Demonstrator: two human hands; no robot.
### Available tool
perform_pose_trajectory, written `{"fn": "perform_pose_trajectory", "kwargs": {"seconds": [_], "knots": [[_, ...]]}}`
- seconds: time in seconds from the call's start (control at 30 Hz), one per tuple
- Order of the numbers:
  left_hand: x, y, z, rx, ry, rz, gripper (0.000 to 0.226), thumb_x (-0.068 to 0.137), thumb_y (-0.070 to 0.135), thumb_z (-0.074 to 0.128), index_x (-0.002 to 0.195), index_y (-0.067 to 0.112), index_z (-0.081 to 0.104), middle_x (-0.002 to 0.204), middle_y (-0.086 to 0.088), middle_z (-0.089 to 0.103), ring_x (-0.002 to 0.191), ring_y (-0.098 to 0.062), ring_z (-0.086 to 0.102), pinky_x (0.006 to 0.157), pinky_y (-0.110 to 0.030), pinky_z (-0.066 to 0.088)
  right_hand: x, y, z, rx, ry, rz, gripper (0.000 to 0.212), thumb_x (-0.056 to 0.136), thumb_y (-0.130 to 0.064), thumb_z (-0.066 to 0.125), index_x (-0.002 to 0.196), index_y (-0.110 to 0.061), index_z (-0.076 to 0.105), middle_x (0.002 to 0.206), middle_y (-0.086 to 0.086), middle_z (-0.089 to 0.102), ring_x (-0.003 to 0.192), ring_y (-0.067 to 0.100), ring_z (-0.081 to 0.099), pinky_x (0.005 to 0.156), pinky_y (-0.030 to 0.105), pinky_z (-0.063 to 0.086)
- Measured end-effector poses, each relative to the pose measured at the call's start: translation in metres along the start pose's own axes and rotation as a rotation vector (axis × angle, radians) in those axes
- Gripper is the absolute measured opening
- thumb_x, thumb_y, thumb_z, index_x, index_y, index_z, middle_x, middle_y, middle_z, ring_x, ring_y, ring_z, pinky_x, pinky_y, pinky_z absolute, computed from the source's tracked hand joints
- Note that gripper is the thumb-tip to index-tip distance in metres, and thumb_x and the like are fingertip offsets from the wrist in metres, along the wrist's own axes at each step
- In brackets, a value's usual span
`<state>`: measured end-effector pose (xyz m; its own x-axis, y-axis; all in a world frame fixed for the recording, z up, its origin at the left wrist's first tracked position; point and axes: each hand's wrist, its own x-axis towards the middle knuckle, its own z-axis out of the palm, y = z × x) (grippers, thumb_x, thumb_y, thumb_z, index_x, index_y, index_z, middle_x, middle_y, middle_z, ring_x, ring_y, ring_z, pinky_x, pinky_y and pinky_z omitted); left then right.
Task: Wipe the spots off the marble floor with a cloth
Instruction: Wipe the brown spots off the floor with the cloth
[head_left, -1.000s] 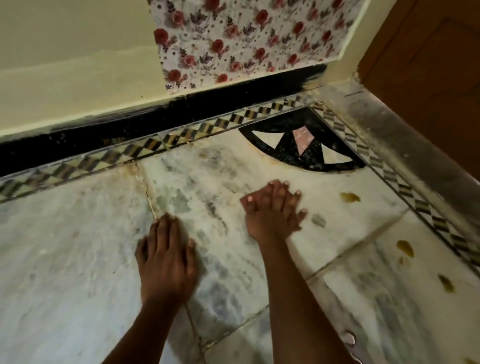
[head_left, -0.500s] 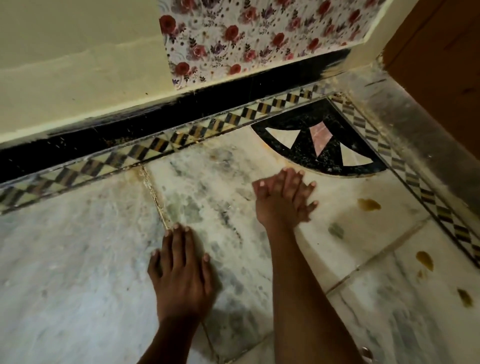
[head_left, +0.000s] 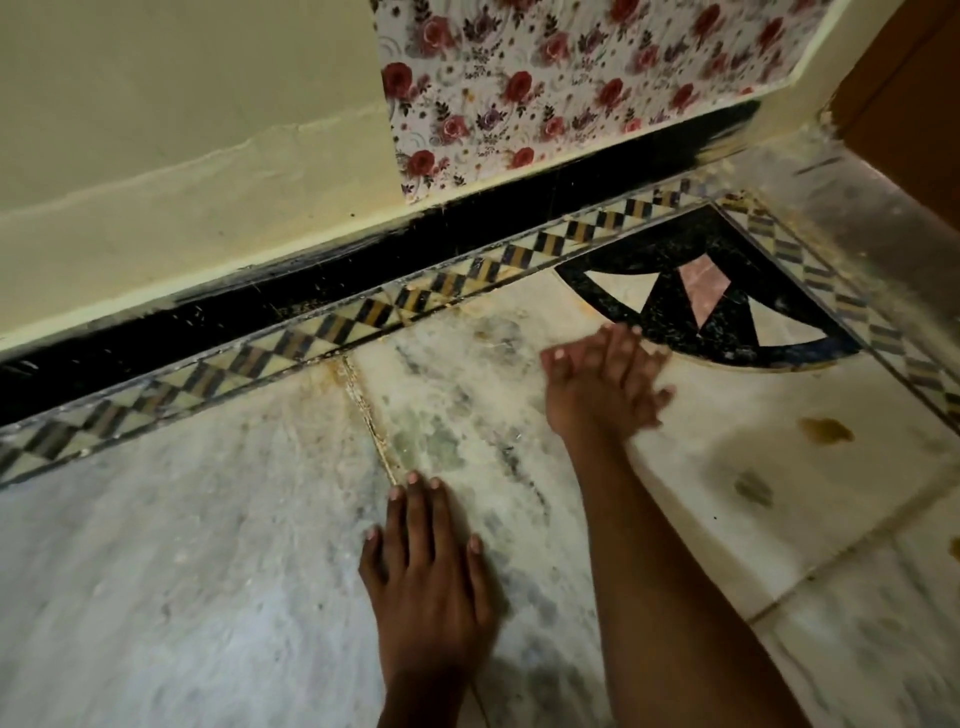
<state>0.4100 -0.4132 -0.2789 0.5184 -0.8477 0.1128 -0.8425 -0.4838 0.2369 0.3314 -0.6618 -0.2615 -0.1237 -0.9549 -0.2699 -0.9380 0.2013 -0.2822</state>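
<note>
Fingers of the right hand lay straight and close together, pressed flat to the marble floor just short of a black quarter-circle inlay in the corner; whether a cloth lay beneath that palm could not be told, as none showed and the hand was blurred. The left hand rested nearer the camera, its fingers likewise released and spread flat on the stone, beside a grouted joint between slabs. A brown spot marked the pale slab well to the right of the right hand, with a darker greyish spot below it. A chequered border strip ran along the black skirting at the foot of a cream wall, where a floral-patterned sheet hung above the corner, and a brown wooden door stood at far right
</note>
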Motion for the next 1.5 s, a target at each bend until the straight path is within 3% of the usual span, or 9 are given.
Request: {"fn": "perform_pose_trajectory", "kwargs": {"seconds": [0.13, 0.27, 0.5, 0.73, 0.87, 1.0, 1.23, 1.37, 1.5], "knots": [[-0.001, -0.001, 0.0, 0.002, -0.001, 0.0, 0.07, 0.102, 0.044, 0.039, 0.164, 0.012, 0.039, 0.173, -0.01, 0.036, 0.16, -0.03, 0.036, 0.123, -0.057, 0.032, 0.019, -0.039, 0.009, -0.168, -0.131, -0.497, 0.079, 0.106, -0.07, 0.02, 0.171, -0.035, -0.007, 0.178, -0.007, -0.024, 0.162, 0.033, -0.03, 0.128, 0.062, -0.013], [-0.001, 0.001, -0.003, -0.013, -0.017, -0.019, 0.071, 0.102, 0.042, 0.042, 0.165, 0.012, 0.037, 0.174, -0.009, 0.033, 0.161, -0.029, 0.033, 0.124, -0.057, 0.031, -0.03, 0.026, 0.005, -0.259, -0.131, -0.844, 0.083, 0.099, -0.078, 0.007, 0.172, -0.037, 0.001, 0.18, -0.011, -0.009, 0.166, 0.028, -0.013, 0.131, 0.063, 0.001], [-0.003, -0.001, 0.001, 0.008, -0.027, -0.004, 0.07, 0.104, 0.044, 0.037, 0.166, 0.013, 0.035, 0.176, -0.009, 0.028, 0.163, -0.027, 0.029, 0.126, -0.055, 0.029, 0.014, -0.016, 0.007, -0.088, -0.011, -0.179, 0.083, 0.106, -0.07, 0.015, 0.172, -0.024, -0.008, 0.179, 0.001, -0.02, 0.162, 0.037, -0.026, 0.129, 0.067, -0.008], [-0.003, 0.002, -0.001, 0.008, -0.036, -0.004, 0.07, 0.104, 0.046, 0.033, 0.166, 0.015, 0.036, 0.176, -0.007, 0.03, 0.163, -0.026, 0.029, 0.126, -0.054, 0.029, -0.028, -0.024, 0.013, -0.2, -0.15, -0.609, 0.08, 0.107, -0.072, 0.019, 0.169, -0.035, -0.016, 0.176, -0.006, -0.029, 0.161, 0.029, -0.031, 0.129, 0.059, -0.017], [-0.005, 0.001, -0.001, -0.003, -0.033, -0.004, 0.07, 0.104, 0.046, 0.034, 0.166, 0.014, 0.035, 0.175, -0.009, 0.031, 0.162, -0.027, 0.03, 0.126, -0.054, 0.026, -0.049, 0.063, -0.009, -0.176, -0.062, -0.371, 0.08, 0.106, -0.073, 0.018, 0.169, -0.036, -0.015, 0.178, -0.002, -0.024, 0.163, 0.033, -0.024, 0.13, 0.06, -0.012], [-0.005, -0.002, 0.003, 0.01, -0.026, -0.009, 0.069, 0.103, 0.045, 0.039, 0.165, 0.014, 0.038, 0.174, -0.01, 0.033, 0.161, -0.028, 0.031, 0.125, -0.054, 0.026, 0.003, 0.04, -0.014, -0.049, -0.019, -0.076, 0.08, 0.107, -0.07, 0.018, 0.172, -0.03, -0.006, 0.179, 0.005, -0.021, 0.162, 0.041, -0.025, 0.128, 0.067, -0.011], [-0.005, 0.001, -0.005, 0.0, -0.044, 0.002, 0.068, 0.105, 0.046, 0.034, 0.164, 0.014, 0.039, 0.174, -0.011, 0.033, 0.161, -0.032, 0.031, 0.124, -0.055, 0.026, -0.079, 0.097, -0.006, -0.19, -0.086, -0.64, 0.071, 0.106, -0.068, 0.019, 0.17, -0.045, -0.001, 0.18, -0.01, -0.018, 0.164, 0.031, -0.023, 0.131, 0.061, -0.009], [-0.005, 0.0, -0.007, 0.0, -0.049, 0.008, 0.068, 0.105, 0.047, 0.033, 0.165, 0.014, 0.036, 0.174, -0.011, 0.031, 0.161, -0.033, 0.029, 0.125, -0.055, 0.024, -0.08, 0.157, -0.021, -0.213, 0.032, -0.402, 0.07, 0.107, -0.066, 0.023, 0.171, -0.042, 0.007, 0.182, -0.004, -0.003, 0.166, 0.037, -0.009, 0.132, 0.061, 0.004], [-0.005, 0.001, -0.007, -0.01, -0.038, 0.016, 0.068, 0.104, 0.048, 0.033, 0.164, 0.015, 0.036, 0.173, -0.013, 0.032, 0.16, -0.034, 0.029, 0.124, -0.055, 0.022, -0.048, 0.125, -0.017, -0.131, 0.0, -0.221, 0.071, 0.11, -0.063, 0.023, 0.172, -0.038, 0.001, 0.181, 0.002, -0.016, 0.164, 0.039, -0.022, 0.13, 0.063, -0.007]]}}
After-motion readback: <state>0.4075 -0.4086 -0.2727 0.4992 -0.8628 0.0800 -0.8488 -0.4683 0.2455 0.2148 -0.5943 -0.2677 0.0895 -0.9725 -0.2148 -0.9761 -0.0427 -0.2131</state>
